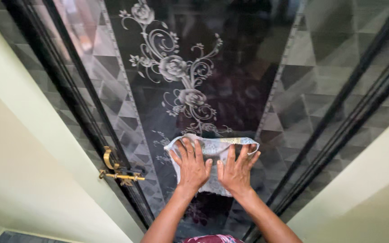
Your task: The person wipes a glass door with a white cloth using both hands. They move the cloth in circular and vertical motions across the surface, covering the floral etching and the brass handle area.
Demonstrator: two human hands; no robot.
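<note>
A pale, patterned cloth [212, 148] lies flat against a dark glossy door panel [244, 72] etched with a silver rose-and-vine design [176, 72]. My left hand [191, 165] presses on the cloth's left part with fingers spread. Beside it, my right hand [238, 170] presses on the cloth's right part, fingers spread too, thumbs nearly meeting. Both forearms reach up from the bottom edge of the view. The cloth's lower edge shows between and below my palms.
A brass handle and latch [115, 171] sit on the door's left black frame [68, 90]. Grey geometric side panels [338, 58] flank the centre panel. Pale green walls [19, 171] stand on either side of the door.
</note>
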